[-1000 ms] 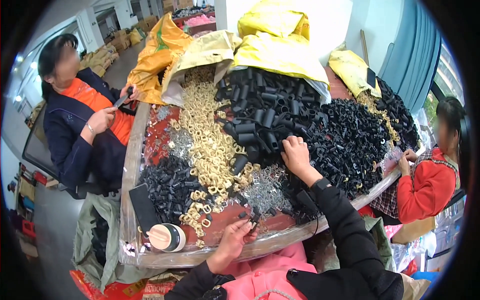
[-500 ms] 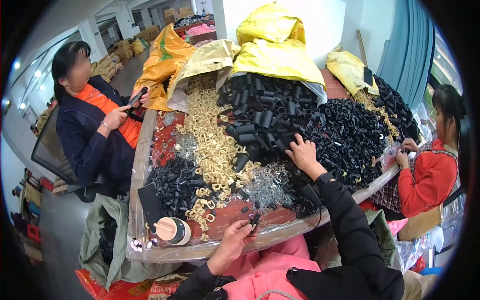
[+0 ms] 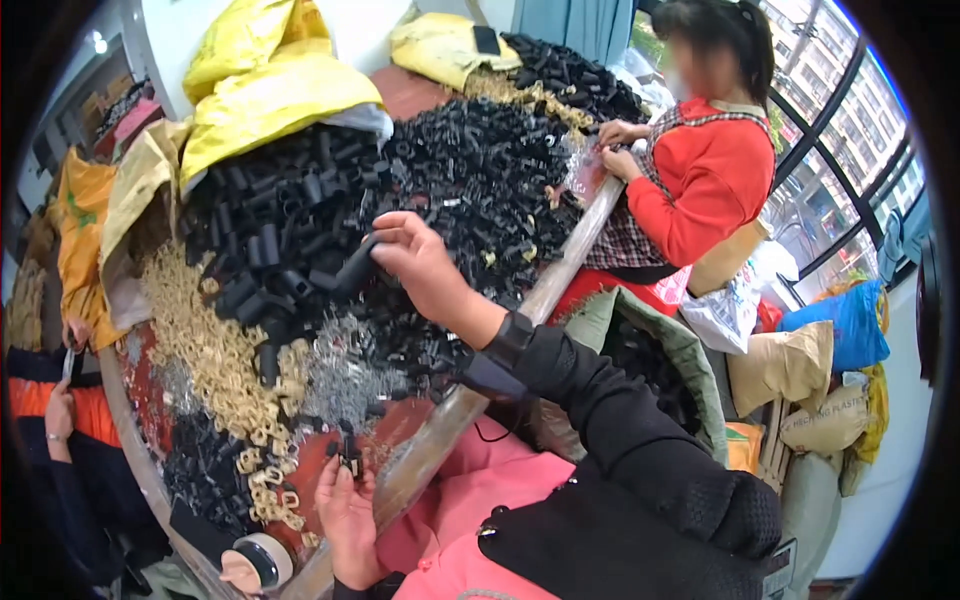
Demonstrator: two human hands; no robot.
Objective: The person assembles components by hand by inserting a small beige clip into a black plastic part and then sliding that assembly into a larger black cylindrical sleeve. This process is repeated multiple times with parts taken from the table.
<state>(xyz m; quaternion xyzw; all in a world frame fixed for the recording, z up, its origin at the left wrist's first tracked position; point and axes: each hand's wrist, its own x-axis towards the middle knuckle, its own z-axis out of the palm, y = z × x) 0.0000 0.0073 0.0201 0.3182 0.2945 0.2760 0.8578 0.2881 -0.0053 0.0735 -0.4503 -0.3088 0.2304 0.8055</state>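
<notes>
My right hand point(image 3: 428, 270) grips one end of a black plastic tube point(image 3: 355, 268) between thumb and fingers, at the edge of a heap of similar black tubes point(image 3: 262, 240). Low over the table's near side, my left hand point(image 3: 350, 515) pinches a small black plastic part point(image 3: 348, 452) at its fingertips; the part's details are too small to make out. Small silvery metal pieces point(image 3: 345, 365) lie just beyond that hand. Beige plastic rings point(image 3: 210, 350) spread to its left, with small black parts point(image 3: 205, 475) beside them.
A wide pile of small black pieces point(image 3: 480, 190) covers the far right. The film-wrapped table edge point(image 3: 440, 440) runs before me. A lidded cup point(image 3: 270, 560) stands at the near left corner. A co-worker in red sleeves point(image 3: 700, 190) sits right; a green sack point(image 3: 690, 400) stands between us.
My view has swung to the right. My right hand, which was reaching into the tube heap, now has a black tube in its fingers. The left hand still holds the small black part.
</notes>
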